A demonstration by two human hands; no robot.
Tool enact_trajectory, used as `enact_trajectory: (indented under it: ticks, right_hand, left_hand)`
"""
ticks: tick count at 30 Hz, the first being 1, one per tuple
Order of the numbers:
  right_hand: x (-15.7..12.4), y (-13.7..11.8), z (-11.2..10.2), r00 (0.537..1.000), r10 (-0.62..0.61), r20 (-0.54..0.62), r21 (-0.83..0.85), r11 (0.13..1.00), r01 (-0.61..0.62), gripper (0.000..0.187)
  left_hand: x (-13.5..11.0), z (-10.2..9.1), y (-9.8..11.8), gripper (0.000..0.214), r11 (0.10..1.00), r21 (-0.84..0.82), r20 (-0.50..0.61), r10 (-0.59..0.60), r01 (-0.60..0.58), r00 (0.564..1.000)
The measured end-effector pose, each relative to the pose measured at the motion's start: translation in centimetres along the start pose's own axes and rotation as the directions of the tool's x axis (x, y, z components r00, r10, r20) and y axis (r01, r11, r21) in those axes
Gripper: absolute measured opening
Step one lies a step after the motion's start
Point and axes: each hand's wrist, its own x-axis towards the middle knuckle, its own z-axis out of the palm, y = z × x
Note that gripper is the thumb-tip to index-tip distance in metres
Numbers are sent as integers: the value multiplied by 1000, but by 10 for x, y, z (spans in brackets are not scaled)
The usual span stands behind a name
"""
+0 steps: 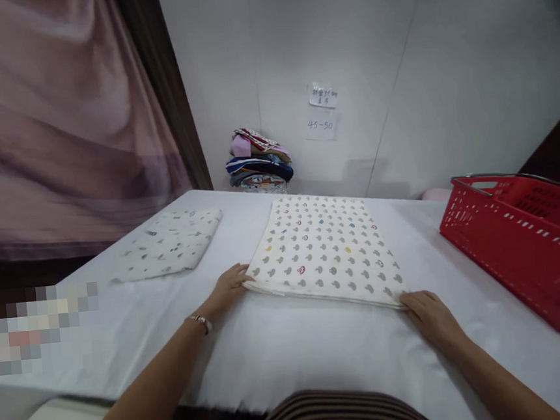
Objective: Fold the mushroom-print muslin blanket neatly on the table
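Note:
A white folded cloth (323, 252) printed with small grey mushroom shapes and a few red, yellow, green and blue ones lies flat before me. At its near left corner, my left hand (233, 281) has its fingers closed on the edge, the thumb side partly hidden. My right hand (429, 314) pinches the near right corner, fingertips pressed together on the layered edge. Several layers show along the near side. To the left rests another folded white cloth (179, 241) with small scattered prints, apart from both hands.
A white-covered table (322, 350) carries both cloths. On the right stands a red plastic basket (522, 241) with a metal handle. A stack of folded fabrics (259, 163) sits beyond the far edge, near paper labels (320, 111) on the wall. A pink curtain (57, 125) hangs at left.

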Motion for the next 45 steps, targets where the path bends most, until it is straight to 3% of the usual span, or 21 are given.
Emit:
enact_trajectory:
  ticks: [6,11,16,20,22,26,28,31,34,38,41,45]
  right_hand:
    - [-13,0,4,999,30,-35,7,1000,-30,25]
    - [-22,-1,15,999,51,-12,-7,999,-51,28]
    - [-25,-8,16,998,59,13,-25,998,-59,31]
    - [-17,-26,6,997,70,34,-51,996,-69,38]
    - [-4,-43,0,999,38,35,5,999,-38,40]
    - [42,-91,-4,999,-33,11,265,964,29,33]
    - [74,-122,-1,997,-60,47,425,905,34,30]
    - [125,-171,10,982,-146,119,634,773,38,28]
    - [173,-214,26,983,-149,110,720,693,24,21]
    - [215,-250,45,984,-92,153,701,712,-43,15]
    - [226,-260,55,979,-72,191,691,718,-82,14]
    - [225,-261,67,965,-22,261,731,657,-183,14]
  left_hand:
    - [-12,8,-2,25,999,19,-97,-29,31,995]
    - [-20,14,2,21,990,120,-85,-62,72,994]
    - [-30,12,11,32,991,112,-65,-63,70,996]
    - [-43,9,30,47,991,24,-119,-131,135,984]
    - [-50,9,42,46,970,-32,-185,-243,241,952]
    - [-56,9,65,27,846,-88,-259,-529,525,808]
    - [-53,10,73,24,799,-138,-246,-600,585,761]
    - [-44,14,77,20,750,-277,-206,-657,601,725]
    - [-35,22,75,26,705,-377,-146,-685,600,714]
    - [-33,30,70,35,664,-509,-111,-682,548,722]
    - [-36,33,67,34,645,-574,-115,-673,504,731]
    - [-39,35,67,27,623,-642,-111,-653,447,749]
